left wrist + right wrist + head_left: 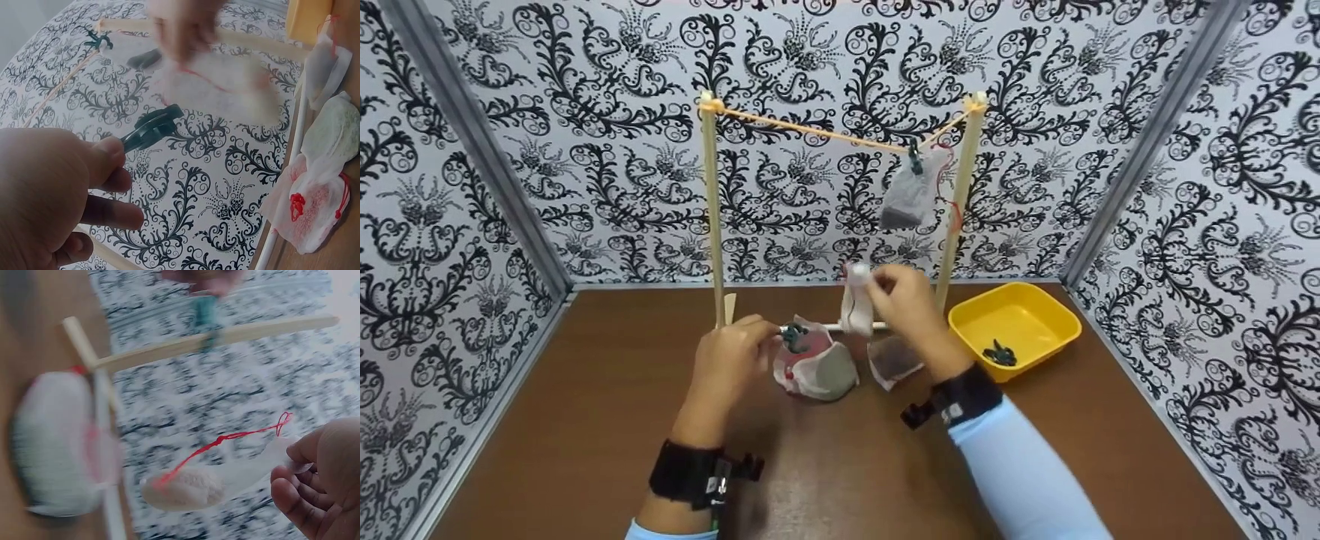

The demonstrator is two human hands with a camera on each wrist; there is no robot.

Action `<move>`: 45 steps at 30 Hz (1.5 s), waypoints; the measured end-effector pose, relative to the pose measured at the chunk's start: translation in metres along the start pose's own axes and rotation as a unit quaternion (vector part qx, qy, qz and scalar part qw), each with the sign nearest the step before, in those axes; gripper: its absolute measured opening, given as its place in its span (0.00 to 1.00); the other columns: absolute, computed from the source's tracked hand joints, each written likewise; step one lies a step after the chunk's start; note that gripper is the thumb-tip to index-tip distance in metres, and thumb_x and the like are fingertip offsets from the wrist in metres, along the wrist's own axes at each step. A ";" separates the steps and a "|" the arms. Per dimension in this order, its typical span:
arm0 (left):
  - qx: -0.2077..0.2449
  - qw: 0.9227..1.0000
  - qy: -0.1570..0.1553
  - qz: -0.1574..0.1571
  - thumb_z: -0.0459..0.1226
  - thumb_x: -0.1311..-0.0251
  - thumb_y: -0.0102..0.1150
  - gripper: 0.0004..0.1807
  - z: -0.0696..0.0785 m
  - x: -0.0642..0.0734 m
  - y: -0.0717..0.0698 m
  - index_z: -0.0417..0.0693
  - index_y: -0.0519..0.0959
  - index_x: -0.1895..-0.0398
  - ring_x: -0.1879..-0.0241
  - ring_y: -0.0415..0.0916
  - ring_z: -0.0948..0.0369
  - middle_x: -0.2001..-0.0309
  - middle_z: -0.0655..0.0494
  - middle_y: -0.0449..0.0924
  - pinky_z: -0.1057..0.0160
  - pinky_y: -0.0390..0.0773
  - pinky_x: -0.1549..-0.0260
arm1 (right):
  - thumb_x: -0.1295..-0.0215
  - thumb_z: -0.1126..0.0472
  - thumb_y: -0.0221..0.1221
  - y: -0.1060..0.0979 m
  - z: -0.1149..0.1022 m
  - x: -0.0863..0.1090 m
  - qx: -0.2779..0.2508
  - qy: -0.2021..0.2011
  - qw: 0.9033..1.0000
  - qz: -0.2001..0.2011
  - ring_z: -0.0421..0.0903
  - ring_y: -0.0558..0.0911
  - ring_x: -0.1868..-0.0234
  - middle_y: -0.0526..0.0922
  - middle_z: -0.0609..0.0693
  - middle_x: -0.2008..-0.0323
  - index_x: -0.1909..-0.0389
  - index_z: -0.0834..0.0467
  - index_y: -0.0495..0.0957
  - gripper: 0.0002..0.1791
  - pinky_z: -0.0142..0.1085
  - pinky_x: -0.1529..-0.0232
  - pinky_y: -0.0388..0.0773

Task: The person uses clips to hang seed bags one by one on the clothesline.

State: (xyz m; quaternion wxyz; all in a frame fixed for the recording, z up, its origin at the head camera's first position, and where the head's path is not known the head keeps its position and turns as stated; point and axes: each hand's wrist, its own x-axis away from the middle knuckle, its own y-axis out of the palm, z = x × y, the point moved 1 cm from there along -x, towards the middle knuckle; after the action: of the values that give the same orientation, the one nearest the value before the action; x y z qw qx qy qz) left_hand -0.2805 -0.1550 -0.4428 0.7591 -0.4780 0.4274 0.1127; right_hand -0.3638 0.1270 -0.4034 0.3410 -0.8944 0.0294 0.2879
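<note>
My left hand [731,356] pinches a dark green clothespin [151,129] between thumb and forefinger, its other fingers loosely bent. The right hand [911,304] pinches the top edge of a small white drawstring pouch [183,488], which hangs from the fingertips. That pouch has pale filling at its bottom and a red drawstring [218,440]. Above, a similar pouch [911,191] with dark filling hangs from an orange cord [810,130], held by a green clothespin [915,159]. Below the hands lie a pale green pouch [834,373], a pinkish one [315,216] and a dark-filled one [894,360].
Two wooden posts, left [712,210] and right [964,172], carry the cord, which sags toward the right. A white rod [301,126] runs low between them. On the right a yellow tray [1027,322] holds several green clothespins [1000,352]. Patterned walls enclose the brown table [585,420].
</note>
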 end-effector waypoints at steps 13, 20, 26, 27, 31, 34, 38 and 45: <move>-0.007 1.000 0.020 0.014 0.29 0.42 0.82 0.06 0.010 0.003 0.003 0.46 0.92 0.67 0.72 0.91 0.53 0.69 0.56 0.91 0.50 0.88 0.75 | 0.16 0.57 0.64 -0.079 -0.087 -0.080 0.015 0.052 0.998 -0.007 0.45 0.84 0.67 0.90 0.54 0.60 0.53 0.62 0.88 0.11 0.32 0.66 0.85; 0.008 0.999 0.025 0.024 0.30 0.40 0.81 0.04 0.020 -0.003 0.005 0.46 0.94 0.64 0.73 0.91 0.54 0.67 0.56 0.92 0.54 0.90 0.72 | 0.18 0.58 0.67 -0.089 -0.102 -0.097 0.030 0.053 0.998 0.015 0.46 0.86 0.64 0.90 0.53 0.60 0.54 0.61 0.88 0.09 0.34 0.64 0.88; 0.014 0.996 0.013 0.092 0.26 0.38 0.76 0.06 0.029 -0.027 -0.008 0.45 0.92 0.63 0.78 0.86 0.54 0.67 0.53 0.92 0.56 0.86 0.81 | 0.19 0.58 0.69 -0.089 -0.099 -0.101 0.028 0.055 0.998 0.026 0.46 0.87 0.63 0.90 0.52 0.59 0.54 0.59 0.88 0.07 0.34 0.64 0.89; 0.011 0.994 0.016 0.107 0.25 0.38 0.74 0.07 0.030 -0.038 -0.013 0.45 0.91 0.63 0.78 0.86 0.54 0.67 0.52 0.92 0.57 0.85 0.82 | 0.19 0.58 0.69 -0.090 -0.098 -0.102 0.031 0.054 0.998 0.028 0.45 0.87 0.63 0.90 0.52 0.59 0.54 0.58 0.88 0.07 0.34 0.64 0.89; -0.016 0.989 0.035 0.143 0.23 0.32 0.67 0.08 0.037 -0.098 -0.040 0.43 0.89 0.63 0.79 0.85 0.51 0.65 0.47 0.93 0.57 0.82 0.84 | 0.20 0.56 0.70 -0.092 -0.094 -0.107 0.049 0.046 0.997 0.044 0.45 0.86 0.63 0.92 0.52 0.58 0.52 0.58 0.89 0.08 0.33 0.63 0.87; -0.044 0.991 0.032 0.126 0.30 0.21 0.62 0.08 0.044 -0.150 -0.060 0.42 0.90 0.58 0.76 0.86 0.49 0.61 0.45 0.93 0.55 0.84 0.81 | 0.20 0.57 0.70 -0.094 -0.092 -0.110 0.062 0.041 0.996 0.049 0.45 0.87 0.63 0.93 0.53 0.57 0.52 0.59 0.89 0.09 0.34 0.62 0.88; -0.085 0.995 -0.006 0.050 0.36 0.13 0.56 0.13 0.055 -0.213 -0.077 0.41 0.90 0.51 0.72 0.87 0.50 0.52 0.47 0.94 0.56 0.86 0.76 | 0.20 0.57 0.70 -0.093 -0.090 -0.114 0.082 0.035 0.995 0.051 0.47 0.89 0.61 0.95 0.54 0.55 0.52 0.59 0.89 0.09 0.36 0.60 0.90; -0.215 0.973 -0.042 -0.073 0.27 0.18 0.54 0.13 0.071 -0.275 -0.074 0.42 0.88 0.43 0.66 0.87 0.53 0.47 0.52 0.91 0.59 0.87 0.70 | 0.19 0.56 0.69 -0.094 -0.097 -0.115 0.115 0.025 0.992 0.040 0.48 0.90 0.57 0.95 0.53 0.52 0.51 0.57 0.90 0.09 0.37 0.54 0.91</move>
State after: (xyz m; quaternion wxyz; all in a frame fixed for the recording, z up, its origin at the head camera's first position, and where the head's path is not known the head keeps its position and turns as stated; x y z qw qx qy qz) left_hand -0.3668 -0.0695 -0.1755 0.6624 -0.6545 0.3244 0.1659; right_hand -0.3884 0.1210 -0.2275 0.4291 -0.8542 0.1061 0.2736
